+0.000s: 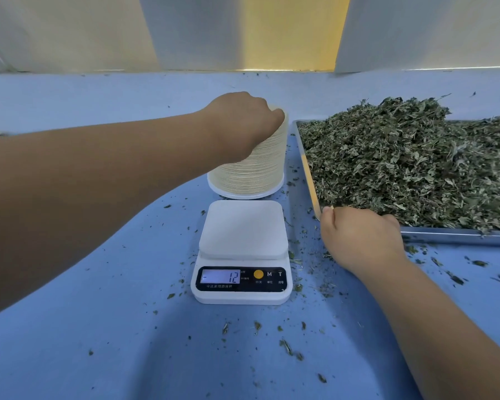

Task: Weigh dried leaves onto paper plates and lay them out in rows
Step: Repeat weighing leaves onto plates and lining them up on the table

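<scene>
the left hand sits on top of the stack of paper plates. its fingers curl over the far edge and hold the top. the right hand is curled up at the near corner of the tray; i cannot tell if it holds anything. the dried leaves are piled just past that hand. the scale sits between the two hands with nothing on it. the plates look thin, light and bendy, and may stick together, so peel one off by its rim. the leaves look light and crumbly, so scoop them softly.
</scene>
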{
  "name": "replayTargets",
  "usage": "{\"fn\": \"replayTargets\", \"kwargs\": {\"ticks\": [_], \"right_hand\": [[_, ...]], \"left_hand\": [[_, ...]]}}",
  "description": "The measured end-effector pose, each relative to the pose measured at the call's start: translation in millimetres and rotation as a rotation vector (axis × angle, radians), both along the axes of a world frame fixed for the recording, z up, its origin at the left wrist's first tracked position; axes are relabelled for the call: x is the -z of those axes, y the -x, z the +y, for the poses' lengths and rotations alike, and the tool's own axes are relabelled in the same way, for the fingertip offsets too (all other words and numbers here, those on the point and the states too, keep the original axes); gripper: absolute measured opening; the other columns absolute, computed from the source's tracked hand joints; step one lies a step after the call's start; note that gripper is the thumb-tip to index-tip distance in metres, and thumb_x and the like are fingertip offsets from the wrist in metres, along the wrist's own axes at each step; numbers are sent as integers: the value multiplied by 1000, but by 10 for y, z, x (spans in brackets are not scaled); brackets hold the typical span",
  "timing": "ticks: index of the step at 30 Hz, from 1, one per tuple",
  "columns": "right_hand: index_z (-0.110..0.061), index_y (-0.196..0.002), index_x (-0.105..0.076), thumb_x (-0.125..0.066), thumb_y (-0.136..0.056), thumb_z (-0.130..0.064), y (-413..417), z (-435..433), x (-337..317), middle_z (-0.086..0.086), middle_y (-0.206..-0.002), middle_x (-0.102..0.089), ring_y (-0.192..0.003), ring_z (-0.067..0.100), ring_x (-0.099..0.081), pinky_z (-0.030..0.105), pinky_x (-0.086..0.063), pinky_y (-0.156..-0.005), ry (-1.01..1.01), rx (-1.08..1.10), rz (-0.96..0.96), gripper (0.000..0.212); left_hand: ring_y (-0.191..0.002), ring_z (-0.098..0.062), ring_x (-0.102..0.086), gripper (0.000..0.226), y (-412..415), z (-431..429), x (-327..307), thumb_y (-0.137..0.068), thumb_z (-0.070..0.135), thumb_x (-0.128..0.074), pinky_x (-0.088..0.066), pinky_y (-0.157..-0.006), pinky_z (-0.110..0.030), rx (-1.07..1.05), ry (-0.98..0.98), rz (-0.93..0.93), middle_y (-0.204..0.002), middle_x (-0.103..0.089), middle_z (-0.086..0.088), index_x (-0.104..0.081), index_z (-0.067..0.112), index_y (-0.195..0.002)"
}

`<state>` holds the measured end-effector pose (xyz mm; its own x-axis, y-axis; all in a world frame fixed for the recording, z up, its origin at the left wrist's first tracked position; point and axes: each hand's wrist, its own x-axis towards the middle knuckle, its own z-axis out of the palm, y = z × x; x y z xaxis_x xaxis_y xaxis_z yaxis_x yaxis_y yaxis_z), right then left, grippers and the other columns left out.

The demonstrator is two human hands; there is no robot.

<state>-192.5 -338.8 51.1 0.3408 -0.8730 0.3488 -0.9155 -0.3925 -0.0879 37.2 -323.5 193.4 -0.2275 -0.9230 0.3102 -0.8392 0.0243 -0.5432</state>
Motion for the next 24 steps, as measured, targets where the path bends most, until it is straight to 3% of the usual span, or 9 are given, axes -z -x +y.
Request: {"fn": "replayTargets", "kwargs": {"ticks": [6,10,14,24], "right_hand": [[-20,-66,-57,-21,-106,-36,-7,14,-15,-1,-59,-60,-62,22,-57,45,-35,-88,-10,5,-1,56],[-20,-66,-57,-20,-106,-37,-8,23,-23,-1,-59,-60,-62,22,-58,45,-35,-89,-6,5,0,57],[-19,-66,-58,-19,-106,-38,-1,27,-20,-1,-60,-60,-62,22,-59,44,-35,-89,1,4,2,59],[-19,-65,-56,-20,-106,-37,-6,29,-11,0,-59,-59,-63,23,-59,46,-37,-90,8,4,3,58]], "left_hand": [[-62,-20,-37,40,-38,-1,-55,-85,-6,-49,-23,-47,-30,-22,9,133,-78,-37,-5,-52,9,-122],[-77,-28,-50,36,-109,-11,-107,-92,0,-53,-28,-48,-29,-53,26,205,-100,-53,-12,-58,12,-126],[-59,-21,-35,31,-60,23,-63,-87,-3,-53,-22,-47,-30,-13,15,138,-75,-34,-5,-49,8,-116],[-53,-22,-32,53,-35,67,-21,-81,-6,-52,-19,-45,-29,51,15,3,-67,-35,-7,-37,10,-129]]}}
